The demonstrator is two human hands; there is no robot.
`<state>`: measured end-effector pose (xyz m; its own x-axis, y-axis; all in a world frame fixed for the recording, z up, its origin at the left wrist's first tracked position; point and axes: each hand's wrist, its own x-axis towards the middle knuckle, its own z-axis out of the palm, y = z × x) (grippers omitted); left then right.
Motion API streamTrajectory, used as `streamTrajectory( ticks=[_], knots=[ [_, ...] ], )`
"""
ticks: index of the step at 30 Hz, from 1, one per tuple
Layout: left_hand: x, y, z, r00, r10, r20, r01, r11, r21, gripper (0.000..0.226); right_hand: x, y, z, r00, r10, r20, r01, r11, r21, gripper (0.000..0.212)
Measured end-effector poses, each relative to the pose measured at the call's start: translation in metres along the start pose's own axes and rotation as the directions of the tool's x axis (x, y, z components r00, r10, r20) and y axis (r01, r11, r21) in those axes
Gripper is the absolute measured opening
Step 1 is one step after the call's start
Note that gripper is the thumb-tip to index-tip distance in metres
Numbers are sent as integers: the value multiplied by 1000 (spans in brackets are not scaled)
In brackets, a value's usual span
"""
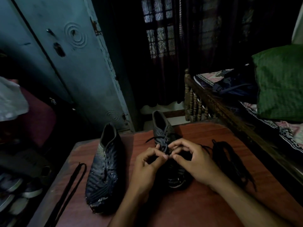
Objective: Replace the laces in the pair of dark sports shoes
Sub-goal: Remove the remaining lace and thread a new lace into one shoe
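Two hands, left [147, 163] & right [188, 158]: fingers [164, 156] pinched on soft, limp lace [155, 138] at shoe [164, 138] eyelets; best gripped nr tip.

A reddish-brown wooden table [205, 202] with a rounded far edge carries two dark sports shoes, toes toward the camera. The left shoe [105, 169] stands unlaced near the table's left side, its eyelets bare. The right shoe [161, 128] sits near the middle, farther back, its front half hidden behind a person's hands; a dark lace end [151, 139] trails from its upper eyelets onto the tabletop. A long dark lace [70, 190] lies folded double along the left edge, well apart from the right shoe. A loose bundle of dark laces [229, 159] rests on the table's right side.
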<state>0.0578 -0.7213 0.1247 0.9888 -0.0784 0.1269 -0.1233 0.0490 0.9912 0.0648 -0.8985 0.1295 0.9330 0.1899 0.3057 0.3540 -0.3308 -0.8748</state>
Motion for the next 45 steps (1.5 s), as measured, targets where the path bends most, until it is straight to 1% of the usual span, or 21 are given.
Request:
streamTrajectory(
  ticks=[2, 4, 7, 9, 13, 16, 18, 20, 21, 24, 26, 29, 31, 32, 34, 36, 38, 41, 44, 45],
  knots=[
    [-3, 4, 0, 999, -5, 53, 6, 1000, -13, 24, 1, 4, 4, 1000, 8, -13, -9, 998, -62, 34],
    [-3, 7, -1, 996, 1, 91, 0, 1000, -15, 18, 0, 6, 7, 1000, 10, -27, -13, 994, -112, 35],
    [-2, 3, -5, 992, 13, 124, -11, 1000, -15, 16, 0, 4, 8, 998, -21, -62, 11, 989, -150, 21],
    [0, -1, -6, 992, 6, 123, 0, 999, -54, 16, 0, 1, 4, 995, -44, -86, 32, 989, -142, 14],
    [2, -7, -5, 998, -3, 66, 12, 990, -138, 14, 0, -5, -6, 1000, -19, 1, 19, 997, -80, 17],
    [4, -10, -4, 1000, 11, 5, -10, 991, -137, 14, 0, -10, -14, 997, 22, 74, -20, 999, -29, 10],
    [5, -9, -2, 1000, 11, -28, -15, 992, -127, 24, -1, -12, -18, 993, 33, 116, -31, 999, -17, 8],
    [6, -10, -1, 997, 22, -79, -28, 997, -67, 30, -1, -12, -20, 983, 43, 179, -41, 999, -13, 10],
    [7, -12, -1, 994, 43, -103, -45, 999, -26, 26, -1, -11, -22, 974, 49, 223, -47, 999, -15, 13],
    [9, -17, -3, 982, 127, -137, -102, 979, 178, 15, 0, -7, -23, 938, 33, 344, -31, 999, -12, 18],
    [11, -21, -4, 979, 154, -136, -114, 958, 263, 13, 0, -7, -25, 926, 18, 376, -23, 1000, 9, 19],
    [13, -25, -6, 971, 182, -154, -123, 937, 328, 13, -1, -10, -28, 920, 3, 391, -31, 997, 67, 16],
    [14, -27, -6, 967, 197, -160, -126, 921, 368, 18, 0, -7, -26, 941, -32, 336, -1, 995, 98, 15],
    [13, -27, -6, 966, 202, -160, -126, 913, 388, 21, 0, -7, -24, 961, -59, 271, 25, 991, 130, 14],
    [12, -27, -5, 965, 208, -161, -128, 905, 405, 27, 2, -6, -20, 990, -108, 95, 84, 970, 228, 17],
    [12, -27, -4, 963, 213, -164, -128, 900, 418, 32, 2, -5, -18, 989, -131, -76, 147, 945, 291, 24],
    [12, -25, -4, 962, 216, -167, -120, 884, 452, 34, 3, -5, -18, 970, -154, -189, 205, 935, 289, 23],
    [11, -21, -3, 955, 237, -180, -116, 853, 510, 34, 1, -10, -16, 951, -171, -258, 246, 923, 297, 22],
    [10, -19, -3, 956, 235, -176, -115, 851, 512, 33, 0, -16, -13, 934, -165, -317, 271, 906, 325, 20],
    [9, -19, -3, 957, 231, -177, -111, 853, 510, 33, -1, -16, -12, 926, -167, -340, 282, 903, 324, 16]
  ],
)
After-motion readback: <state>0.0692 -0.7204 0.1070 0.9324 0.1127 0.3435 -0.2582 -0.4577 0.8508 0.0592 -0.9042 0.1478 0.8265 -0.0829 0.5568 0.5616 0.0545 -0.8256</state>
